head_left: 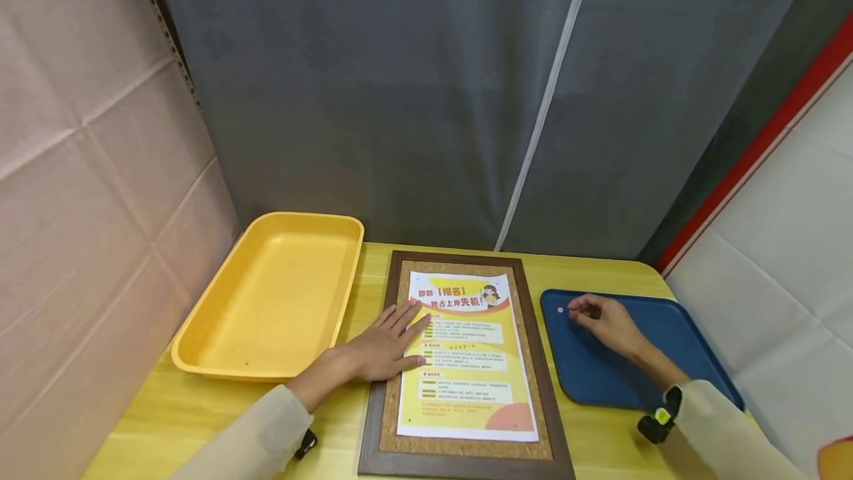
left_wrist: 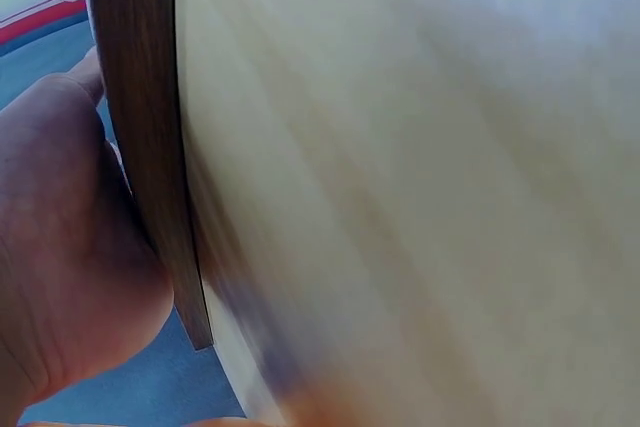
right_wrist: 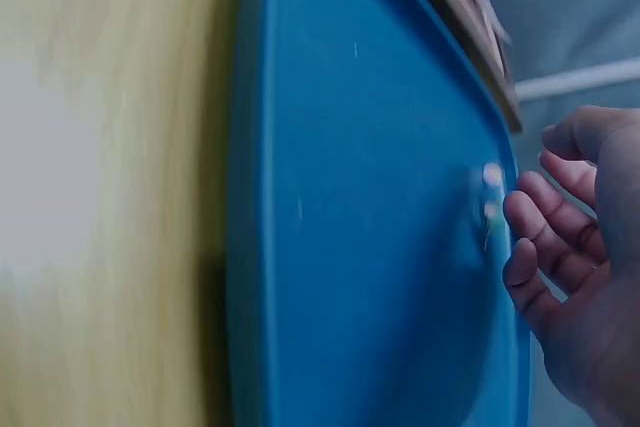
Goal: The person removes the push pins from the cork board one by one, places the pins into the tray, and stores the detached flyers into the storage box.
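Observation:
My left hand [head_left: 383, 343] lies with its fingers spread flat on a printed yellow-and-white poster [head_left: 466, 391]. Under the poster is a cork board [head_left: 389, 428] in a dark brown wooden frame [left_wrist: 140, 77]. My right hand [head_left: 605, 324] is low over the left part of a blue tray [head_left: 620, 384], its fingers loosely bent. In the right wrist view a gap shows between thumb and fingers, with nothing held in it. Two small pale-headed pins [right_wrist: 492, 175] lie on the tray right by those fingertips [right_wrist: 520, 209].
A deep yellow tray [head_left: 293, 295] stands left of the board on the yellow wood-grain table [head_left: 346, 421]. Behind the table hangs a dark grey curtain [head_left: 373, 95]. Pale walls [head_left: 800, 265] close in both sides.

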A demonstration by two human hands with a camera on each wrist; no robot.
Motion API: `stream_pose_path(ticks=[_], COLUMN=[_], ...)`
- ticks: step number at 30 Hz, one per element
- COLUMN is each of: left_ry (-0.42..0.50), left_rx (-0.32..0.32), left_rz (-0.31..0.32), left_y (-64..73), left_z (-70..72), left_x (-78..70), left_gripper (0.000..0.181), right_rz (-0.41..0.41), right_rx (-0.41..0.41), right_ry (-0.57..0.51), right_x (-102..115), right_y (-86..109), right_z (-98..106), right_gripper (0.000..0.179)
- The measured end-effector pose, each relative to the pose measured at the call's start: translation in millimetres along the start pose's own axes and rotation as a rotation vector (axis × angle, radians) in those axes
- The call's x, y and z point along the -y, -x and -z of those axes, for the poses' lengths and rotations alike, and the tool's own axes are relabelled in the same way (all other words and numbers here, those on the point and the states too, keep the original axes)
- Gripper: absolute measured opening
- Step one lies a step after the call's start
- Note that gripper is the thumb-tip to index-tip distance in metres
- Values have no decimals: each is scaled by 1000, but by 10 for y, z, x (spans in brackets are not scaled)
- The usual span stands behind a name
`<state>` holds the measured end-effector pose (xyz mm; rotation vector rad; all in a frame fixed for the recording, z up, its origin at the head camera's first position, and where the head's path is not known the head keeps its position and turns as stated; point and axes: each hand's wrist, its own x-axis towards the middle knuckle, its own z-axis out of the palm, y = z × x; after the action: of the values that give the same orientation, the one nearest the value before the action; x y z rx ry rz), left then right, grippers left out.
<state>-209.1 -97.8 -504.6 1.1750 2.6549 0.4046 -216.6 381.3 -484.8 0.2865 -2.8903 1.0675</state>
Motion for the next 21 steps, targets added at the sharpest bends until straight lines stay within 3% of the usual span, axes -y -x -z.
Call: stream_pose_path(ticks=[6, 12, 21], left_ry=[87, 154, 438], left_rx=[-32, -93, -199], left_rz=[1, 79, 193], left_y=[25, 22, -3], left_z=[67, 117, 107], left_x=[-65, -129, -267], left_gripper=[79, 79, 81], right_rz=[86, 109, 93], right_rx=[-28, -23, 46], right_ry=[-25, -85, -143], right_x=[216, 401, 639], right_y=[20, 28, 112], right_z=[-102, -197, -414], right_gripper=[18, 29, 46])
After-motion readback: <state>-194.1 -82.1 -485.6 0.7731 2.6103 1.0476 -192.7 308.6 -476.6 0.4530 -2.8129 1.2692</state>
